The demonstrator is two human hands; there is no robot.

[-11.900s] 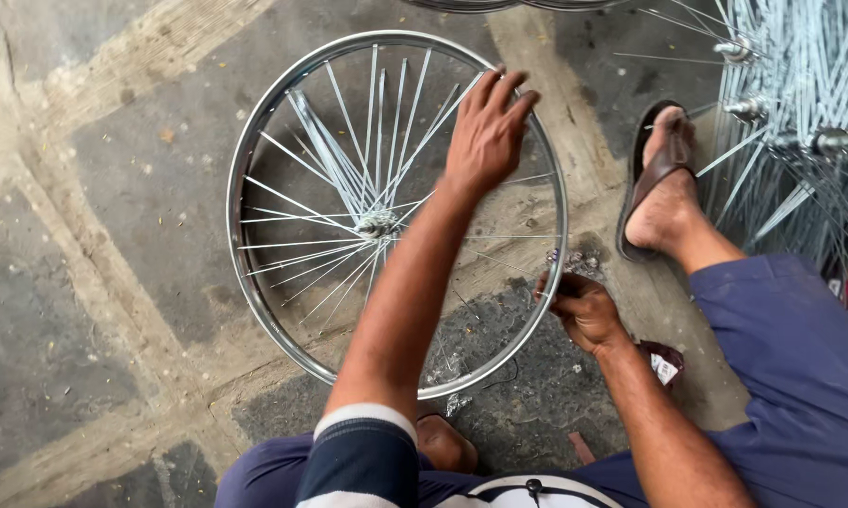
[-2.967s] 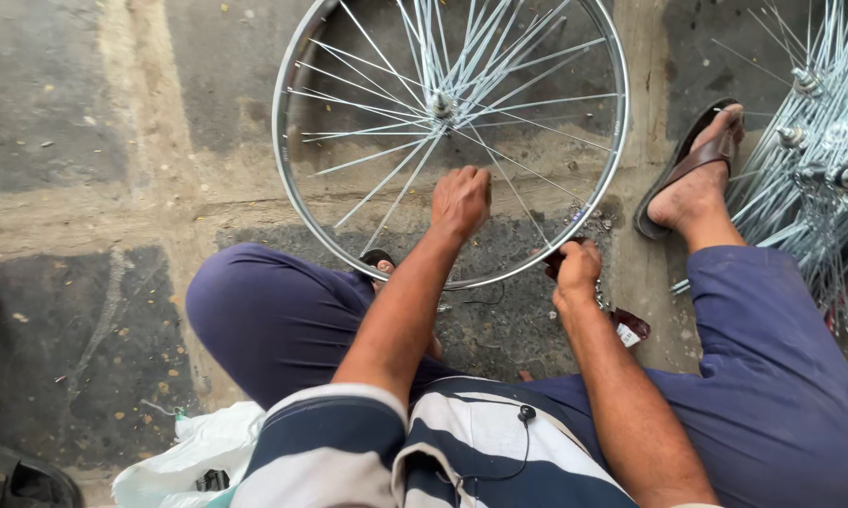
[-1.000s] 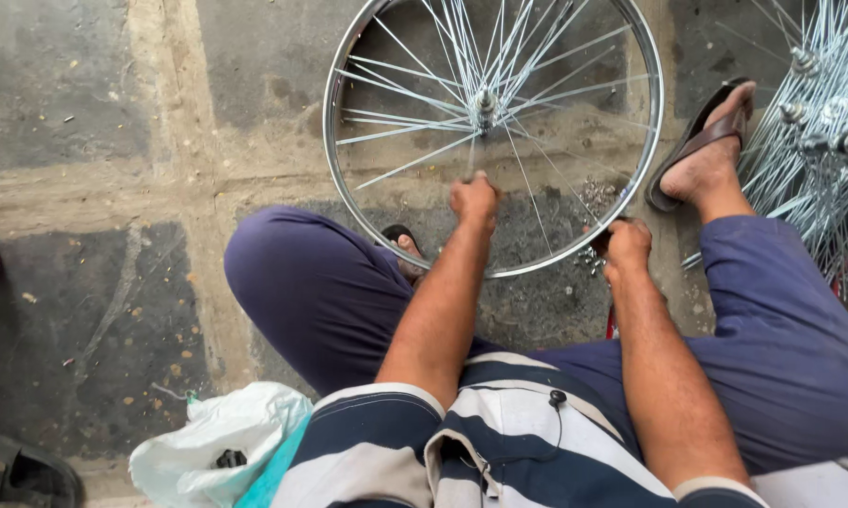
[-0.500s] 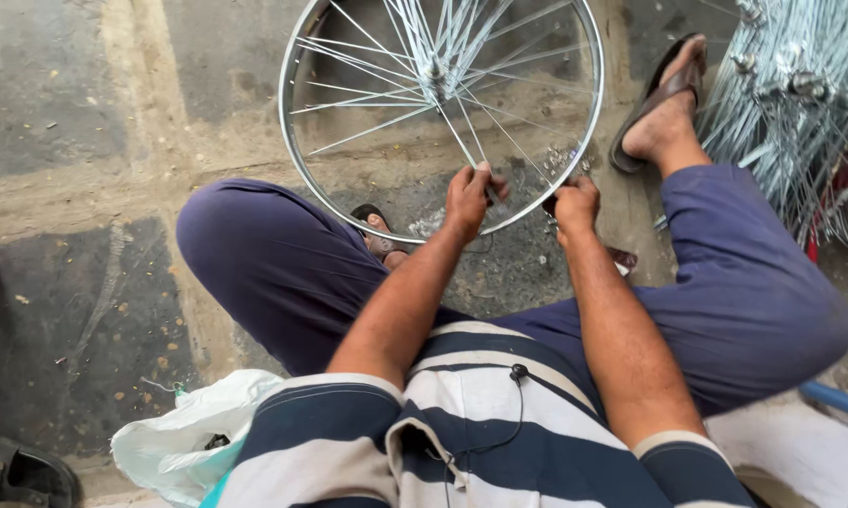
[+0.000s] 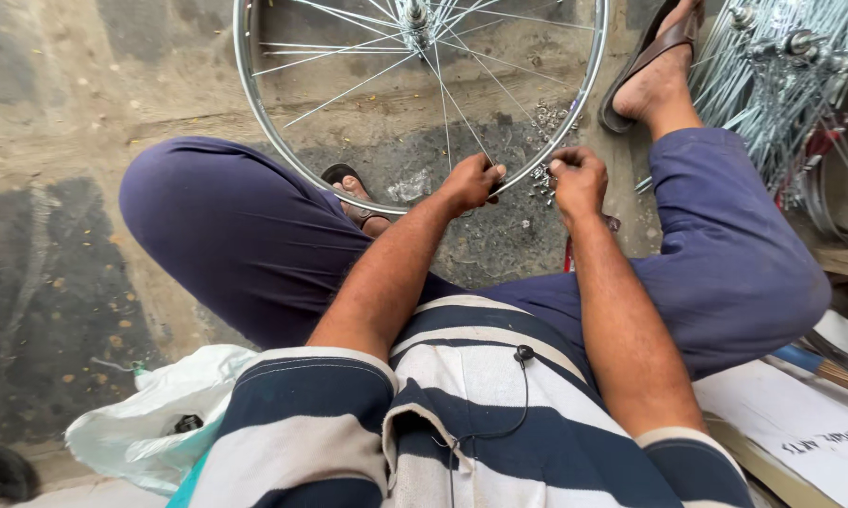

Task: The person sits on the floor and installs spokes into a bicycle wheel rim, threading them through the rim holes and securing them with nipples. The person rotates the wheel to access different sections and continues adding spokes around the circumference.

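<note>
down on the stone floor (image 5: 85, 122) lies a shiny bike wheel (image 5: 254, 103), flat, just past the person's knees. the left hand (image 5: 471, 182) is at the near edge of the wheel, fingers curled tight around the rim where a thin spoke (image 5: 461, 118) comes down from the hub (image 5: 414, 14). the right hand (image 5: 579, 179) is just beside the wheel, pinched shut on something too small to see, near a little pile of tiny metal bits (image 5: 548, 118). both arms reach forward, bent a little.
</note>
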